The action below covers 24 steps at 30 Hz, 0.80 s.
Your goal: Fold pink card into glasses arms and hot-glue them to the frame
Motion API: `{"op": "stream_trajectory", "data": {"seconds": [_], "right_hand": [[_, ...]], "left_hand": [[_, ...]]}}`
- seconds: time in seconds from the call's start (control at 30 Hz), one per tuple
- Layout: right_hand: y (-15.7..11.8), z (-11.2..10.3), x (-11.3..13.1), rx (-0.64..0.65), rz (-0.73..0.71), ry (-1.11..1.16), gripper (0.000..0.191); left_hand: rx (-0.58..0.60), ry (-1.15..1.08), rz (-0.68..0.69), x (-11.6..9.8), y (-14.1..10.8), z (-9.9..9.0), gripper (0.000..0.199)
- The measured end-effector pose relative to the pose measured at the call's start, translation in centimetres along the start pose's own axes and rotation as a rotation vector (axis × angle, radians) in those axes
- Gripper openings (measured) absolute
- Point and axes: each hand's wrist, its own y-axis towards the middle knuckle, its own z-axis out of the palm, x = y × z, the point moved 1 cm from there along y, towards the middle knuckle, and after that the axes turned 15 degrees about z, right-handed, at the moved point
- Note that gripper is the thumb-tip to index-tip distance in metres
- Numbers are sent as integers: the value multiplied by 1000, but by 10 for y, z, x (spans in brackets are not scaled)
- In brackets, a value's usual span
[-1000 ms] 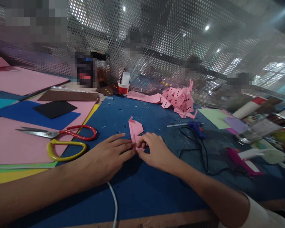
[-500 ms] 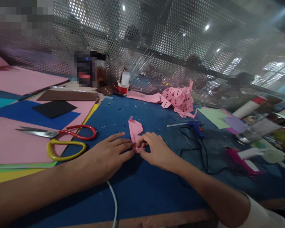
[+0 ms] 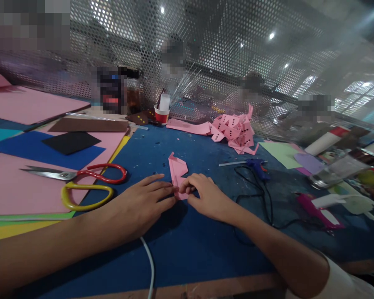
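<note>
A small folded pink paper (image 3: pixel 178 166) lies on the blue tabletop, a narrow folded strip along its left side and a notch in its right side. My left hand (image 3: pixel 143 205) comes from the left, its fingers fairly straight. Its thumb and fingertips hold the paper's lower left edge. Curled at the lower right of the same paper is my right hand (image 3: pixel 207 197), with bent fingers touching it and the thumb close to its bottom corner. Its fingertips partly cover the paper. Left of my left hand rest scissors (image 3: pixel 95 172) with one red and one yellow handle.
Coloured sheets (image 3: pixel 25 182) are spread at the left. A pile of dotted pink paper pieces (image 3: pixel 233 131) and a red-and-white cup (image 3: pixel 161 114) stand at the back. A blue glue gun (image 3: pixel 258 167) with a black cord lies right, near a magenta glue gun (image 3: pixel 319 211). A white cable (image 3: pixel 148 257) crosses the front.
My right thumb has drawn slightly right, away from the paper's bottom edge. The lower corner of the paper now lies flatter and shows more. My left hand has hardly moved.
</note>
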Motion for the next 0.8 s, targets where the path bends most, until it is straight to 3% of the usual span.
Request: {"op": "stream_trajectory", "data": {"seconds": [0.17, 0.67, 0.8], "right_hand": [[1, 6, 4, -73, 48, -28, 3], [2, 9, 3, -97, 37, -46, 18], [1, 9, 3, -93, 45, -41, 4]], "left_hand": [[20, 13, -7, 0, -1, 3, 37], [0, 5, -12, -1, -2, 4, 40], [-15, 6, -17, -1, -2, 4, 33]]}}
